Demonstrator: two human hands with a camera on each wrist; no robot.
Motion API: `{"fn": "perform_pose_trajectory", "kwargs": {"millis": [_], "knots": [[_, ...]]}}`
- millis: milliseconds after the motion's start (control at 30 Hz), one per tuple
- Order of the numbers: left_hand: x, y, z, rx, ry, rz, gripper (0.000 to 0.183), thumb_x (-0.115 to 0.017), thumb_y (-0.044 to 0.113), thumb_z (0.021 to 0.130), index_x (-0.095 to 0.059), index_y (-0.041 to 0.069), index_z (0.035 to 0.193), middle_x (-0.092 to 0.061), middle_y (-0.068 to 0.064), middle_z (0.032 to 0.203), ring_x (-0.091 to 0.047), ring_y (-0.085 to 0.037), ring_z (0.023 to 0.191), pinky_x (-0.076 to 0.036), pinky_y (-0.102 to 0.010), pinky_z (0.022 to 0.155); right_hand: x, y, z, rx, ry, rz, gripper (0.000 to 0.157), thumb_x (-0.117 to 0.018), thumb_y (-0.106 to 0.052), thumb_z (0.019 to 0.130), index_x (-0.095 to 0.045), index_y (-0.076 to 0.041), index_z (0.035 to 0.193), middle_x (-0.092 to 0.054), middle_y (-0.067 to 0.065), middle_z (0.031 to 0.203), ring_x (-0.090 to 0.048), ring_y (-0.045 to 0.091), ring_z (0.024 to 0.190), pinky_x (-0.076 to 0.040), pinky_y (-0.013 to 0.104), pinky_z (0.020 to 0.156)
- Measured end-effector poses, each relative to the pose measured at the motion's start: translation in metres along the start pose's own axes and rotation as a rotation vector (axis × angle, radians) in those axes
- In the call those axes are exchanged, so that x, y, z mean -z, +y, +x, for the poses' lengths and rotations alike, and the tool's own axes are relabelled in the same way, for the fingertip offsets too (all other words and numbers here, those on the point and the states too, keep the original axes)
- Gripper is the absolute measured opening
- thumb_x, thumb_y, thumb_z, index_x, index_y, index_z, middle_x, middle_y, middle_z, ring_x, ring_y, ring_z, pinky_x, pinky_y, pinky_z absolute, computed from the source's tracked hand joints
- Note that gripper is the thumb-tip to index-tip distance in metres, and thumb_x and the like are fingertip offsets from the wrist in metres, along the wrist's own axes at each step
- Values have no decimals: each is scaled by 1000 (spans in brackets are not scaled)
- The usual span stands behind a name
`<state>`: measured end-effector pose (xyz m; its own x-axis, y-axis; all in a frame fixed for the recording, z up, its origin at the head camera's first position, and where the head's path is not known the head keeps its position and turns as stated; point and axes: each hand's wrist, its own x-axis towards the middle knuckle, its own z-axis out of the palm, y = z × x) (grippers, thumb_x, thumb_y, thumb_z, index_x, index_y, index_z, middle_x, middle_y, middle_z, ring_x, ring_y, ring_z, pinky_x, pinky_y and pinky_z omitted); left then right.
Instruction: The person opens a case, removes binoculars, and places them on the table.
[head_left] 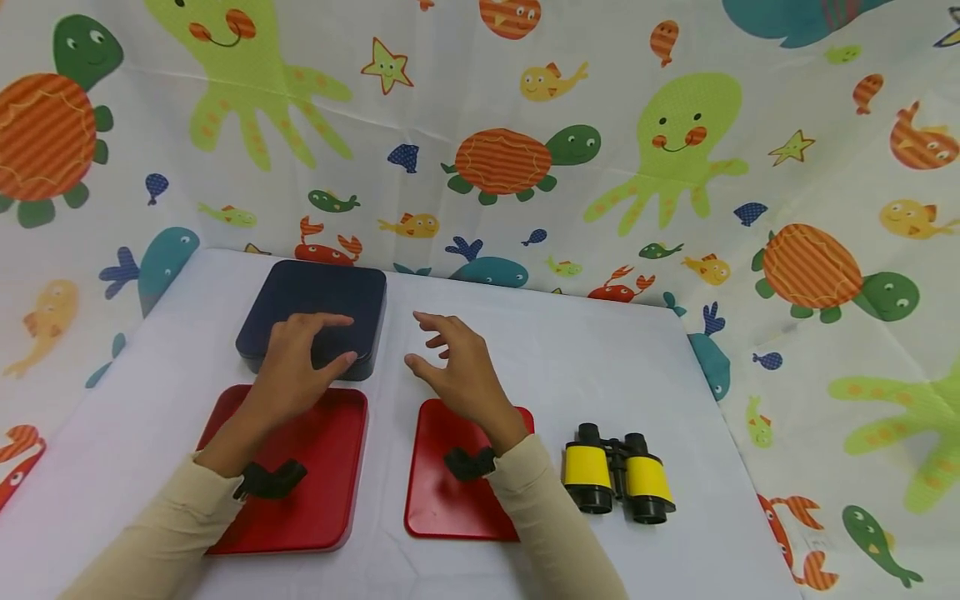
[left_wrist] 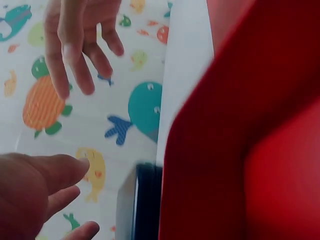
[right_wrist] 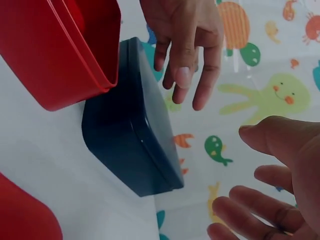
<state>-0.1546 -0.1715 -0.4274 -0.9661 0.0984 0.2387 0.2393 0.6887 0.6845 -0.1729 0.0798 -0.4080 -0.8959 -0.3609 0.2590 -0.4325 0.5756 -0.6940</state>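
Observation:
My left hand (head_left: 300, 362) hovers over the near right part of a dark blue lidded box (head_left: 330, 292), thumb and fingers apart with nothing between them. To its right, my right hand (head_left: 459, 367) is held in the air above the far end of a shallow red lid (head_left: 438, 504), its fingers loosely bent and empty. The two palms roughly face each other across a gap. Beneath my left wrist lies a deeper red box (head_left: 330, 483), open at the top; the forearm hides part of its inside. The blue box (right_wrist: 132, 125) shows its side and lid seam in the right wrist view.
Yellow and black binoculars (head_left: 618, 475) lie on the white table (head_left: 600, 367), right of the red lid. A patterned cloth (head_left: 450, 75) with sea animals hangs behind and at the sides. Each wrist wears a black strap.

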Motion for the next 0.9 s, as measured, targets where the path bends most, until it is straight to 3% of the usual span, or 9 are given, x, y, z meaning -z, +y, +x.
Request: {"fn": "perform_pose_trajectory", "kwargs": {"millis": [133, 367, 600, 900], "knots": [[12, -13, 7, 15, 22, 18, 50, -74, 15, 88, -58, 13, 136, -49, -23, 140, -35, -44, 131, -35, -68, 98, -6, -3, 10, -17, -13, 2, 62, -74, -31, 90, -49, -26, 146, -61, -3, 128, -64, 14, 106, -59, 33, 87], [28, -36, 19, 59, -38, 47, 57, -77, 20, 86, -55, 13, 138, -40, -28, 145, -29, -47, 133, -35, -72, 99, -16, -6, 26, -52, -21, 6, 67, -75, -33, 89, -44, -33, 149, -60, -1, 131, -66, 14, 105, -59, 30, 84], [39, -49, 29, 91, -64, 70, 59, -78, 21, 85, -54, 15, 138, -39, -28, 147, -28, -48, 133, -34, -73, 102, -27, -7, 40, -78, -46, -10, 69, -75, -34, 89, -43, -33, 150, -58, 1, 134, -66, 15, 104, -57, 23, 79], [62, -79, 47, 128, -131, 95, 71, -80, 36, 83, -49, 18, 144, -32, -30, 151, -26, -50, 132, -36, -74, 99, -43, -6, 58, -105, -85, -56, 72, -74, -39, 89, -39, -34, 152, -52, 0, 139, -62, 11, 104, -54, 22, 80]]}}
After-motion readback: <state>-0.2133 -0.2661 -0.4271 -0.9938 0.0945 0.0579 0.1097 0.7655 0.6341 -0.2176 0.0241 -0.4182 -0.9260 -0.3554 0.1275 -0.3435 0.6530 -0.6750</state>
